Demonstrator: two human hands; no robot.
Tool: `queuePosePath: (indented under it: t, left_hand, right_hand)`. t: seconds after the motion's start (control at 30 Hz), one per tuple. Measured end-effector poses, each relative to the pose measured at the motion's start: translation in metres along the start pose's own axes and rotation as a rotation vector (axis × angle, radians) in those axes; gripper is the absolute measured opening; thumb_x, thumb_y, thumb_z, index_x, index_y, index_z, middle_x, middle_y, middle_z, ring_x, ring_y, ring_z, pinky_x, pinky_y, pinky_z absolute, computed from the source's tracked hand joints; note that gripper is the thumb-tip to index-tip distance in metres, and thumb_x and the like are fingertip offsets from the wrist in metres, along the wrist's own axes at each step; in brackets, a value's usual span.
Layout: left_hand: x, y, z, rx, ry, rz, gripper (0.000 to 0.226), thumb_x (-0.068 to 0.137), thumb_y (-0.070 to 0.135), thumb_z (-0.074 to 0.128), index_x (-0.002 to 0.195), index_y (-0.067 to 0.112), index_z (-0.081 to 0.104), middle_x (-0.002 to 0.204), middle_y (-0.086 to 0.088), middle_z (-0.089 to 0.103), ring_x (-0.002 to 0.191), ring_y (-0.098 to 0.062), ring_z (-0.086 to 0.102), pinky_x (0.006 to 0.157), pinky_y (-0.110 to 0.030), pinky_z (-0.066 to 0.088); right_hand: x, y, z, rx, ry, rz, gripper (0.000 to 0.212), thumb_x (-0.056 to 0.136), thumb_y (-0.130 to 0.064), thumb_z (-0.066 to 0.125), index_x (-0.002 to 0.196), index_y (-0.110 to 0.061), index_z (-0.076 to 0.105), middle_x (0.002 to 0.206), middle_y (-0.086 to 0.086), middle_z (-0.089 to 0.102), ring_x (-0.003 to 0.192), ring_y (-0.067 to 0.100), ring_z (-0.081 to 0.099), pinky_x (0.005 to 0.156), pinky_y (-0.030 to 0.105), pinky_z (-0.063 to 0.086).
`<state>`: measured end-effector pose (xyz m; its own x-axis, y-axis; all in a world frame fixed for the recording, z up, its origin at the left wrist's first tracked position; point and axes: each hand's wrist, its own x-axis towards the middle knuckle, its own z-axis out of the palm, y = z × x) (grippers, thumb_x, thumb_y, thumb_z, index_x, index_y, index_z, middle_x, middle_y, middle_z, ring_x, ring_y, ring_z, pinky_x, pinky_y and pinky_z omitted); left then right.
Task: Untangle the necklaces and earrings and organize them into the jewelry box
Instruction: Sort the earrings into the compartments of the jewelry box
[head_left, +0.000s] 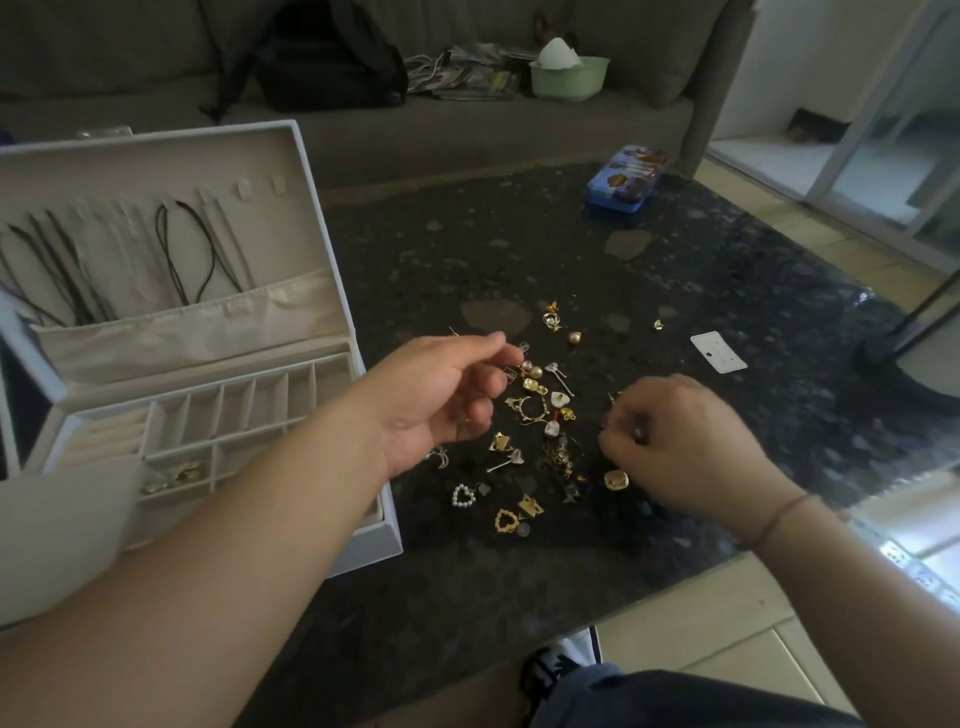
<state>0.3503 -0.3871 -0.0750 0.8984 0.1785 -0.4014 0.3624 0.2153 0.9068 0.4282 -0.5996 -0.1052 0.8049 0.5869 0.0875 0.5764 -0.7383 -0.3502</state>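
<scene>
A scatter of gold and pearl earrings (535, 410) lies on the dark stone table (727, 291). My left hand (441, 400) hovers over its left edge, thumb and forefinger pinched on a small earring at the fingertips. My right hand (675, 447) rests curled at the pile's right side, fingertips closed on a small piece I cannot make out. The white jewelry box (358, 540) stands open at the left. Dark cord necklaces (182, 249) hang inside its lid, and a few gold earrings (174, 475) lie in one front compartment.
A blue tin (623, 179) sits at the table's far side. A white earring card (718, 352) lies right of the pile. Beyond the table is a grey sofa with a black bag (332, 57) and a green bowl (569, 78). My knee shows at the bottom.
</scene>
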Motion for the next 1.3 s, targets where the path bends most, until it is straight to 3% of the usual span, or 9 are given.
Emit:
queuePosePath:
  t: [0.13, 0.23, 0.4, 0.63, 0.77, 0.97, 1.07, 1.17, 1.3]
  left_hand:
    - [-0.002, -0.001, -0.001, -0.204, 0.038, -0.045, 0.021, 0.097, 0.027, 0.058, 0.091, 0.013, 0.073, 0.067, 0.002, 0.066, 0.053, -0.009, 0.058, 0.077, -0.033, 0.051]
    - [-0.006, 0.0, 0.0, -0.26, 0.016, -0.059, 0.026, 0.1, 0.029, 0.052, 0.104, 0.011, 0.07, 0.085, -0.003, 0.075, 0.066, -0.013, 0.069, 0.084, -0.035, 0.053]
    - [-0.018, 0.003, -0.004, -0.429, -0.042, -0.118, 0.046, 0.103, 0.039, 0.039, 0.124, 0.004, 0.061, 0.111, -0.012, 0.074, 0.094, -0.022, 0.074, 0.103, -0.043, 0.047]
    - [-0.036, 0.0, -0.013, -0.432, -0.083, -0.092, 0.041, 0.101, 0.037, 0.043, 0.133, 0.013, 0.05, 0.116, -0.015, 0.072, 0.106, -0.028, 0.071, 0.104, -0.046, 0.045]
    - [-0.04, -0.003, -0.013, -0.35, -0.135, -0.075, 0.04, 0.101, 0.036, 0.043, 0.131, 0.013, 0.057, 0.119, -0.013, 0.071, 0.112, -0.029, 0.068, 0.11, -0.048, 0.041]
    - [-0.037, -0.006, -0.013, -0.37, -0.136, -0.08, 0.041, 0.1, 0.036, 0.044, 0.128, 0.01, 0.059, 0.119, -0.013, 0.071, 0.112, -0.028, 0.068, 0.109, -0.046, 0.042]
    - [-0.036, -0.006, -0.01, -0.368, -0.119, -0.09, 0.041, 0.1, 0.035, 0.045, 0.129, 0.009, 0.058, 0.118, -0.013, 0.072, 0.113, -0.029, 0.067, 0.11, -0.047, 0.041]
    - [-0.037, -0.005, -0.009, -0.365, -0.109, -0.092, 0.042, 0.1, 0.034, 0.045, 0.13, 0.008, 0.058, 0.118, -0.013, 0.072, 0.114, -0.029, 0.066, 0.111, -0.048, 0.04]
    - [-0.037, -0.006, -0.007, -0.324, -0.103, -0.09, 0.041, 0.101, 0.035, 0.043, 0.128, 0.009, 0.059, 0.118, -0.011, 0.072, 0.114, -0.028, 0.067, 0.111, -0.047, 0.04]
  right_hand:
    - [0.001, -0.002, 0.004, -0.203, -0.114, -0.056, 0.019, 0.088, -0.049, 0.055, 0.086, -0.032, 0.065, 0.105, -0.018, 0.053, 0.104, 0.01, 0.042, 0.083, 0.028, 0.046]
    - [-0.003, -0.015, 0.005, -0.116, 0.016, -0.069, 0.028, 0.084, -0.059, 0.051, 0.076, -0.034, 0.061, 0.101, -0.017, 0.051, 0.101, 0.011, 0.042, 0.079, 0.027, 0.044]
    - [-0.005, -0.037, 0.015, -0.237, -0.087, 0.009, 0.037, 0.084, -0.066, 0.053, 0.084, -0.033, 0.069, 0.103, -0.014, 0.051, 0.103, 0.013, 0.042, 0.08, 0.029, 0.045]
    - [-0.003, -0.033, 0.017, -0.108, -0.12, 0.041, 0.012, 0.086, -0.046, 0.059, 0.08, -0.036, 0.064, 0.097, -0.016, 0.052, 0.103, 0.012, 0.045, 0.08, 0.03, 0.044]
    - [0.0, -0.022, 0.007, 0.019, -0.125, 0.047, 0.02, 0.081, -0.039, 0.069, 0.064, -0.037, 0.058, 0.086, -0.018, 0.054, 0.097, 0.012, 0.051, 0.082, 0.031, 0.047]
    - [-0.001, -0.027, 0.009, -0.111, -0.107, 0.067, 0.022, 0.079, -0.059, 0.063, 0.082, -0.037, 0.066, 0.092, -0.017, 0.055, 0.098, 0.01, 0.049, 0.076, 0.032, 0.05]
    - [-0.001, -0.032, 0.016, -0.19, -0.114, 0.054, 0.022, 0.082, -0.056, 0.06, 0.09, -0.038, 0.069, 0.097, -0.016, 0.058, 0.106, 0.011, 0.05, 0.076, 0.03, 0.047]
    - [0.0, -0.034, 0.017, -0.197, -0.108, 0.037, 0.015, 0.082, -0.049, 0.06, 0.087, -0.038, 0.069, 0.094, -0.018, 0.059, 0.105, 0.012, 0.051, 0.073, 0.028, 0.042]
    - [-0.001, -0.027, 0.009, -0.094, -0.119, 0.075, 0.008, 0.08, -0.046, 0.064, 0.077, -0.039, 0.067, 0.084, -0.02, 0.063, 0.091, 0.008, 0.057, 0.075, 0.03, 0.052]
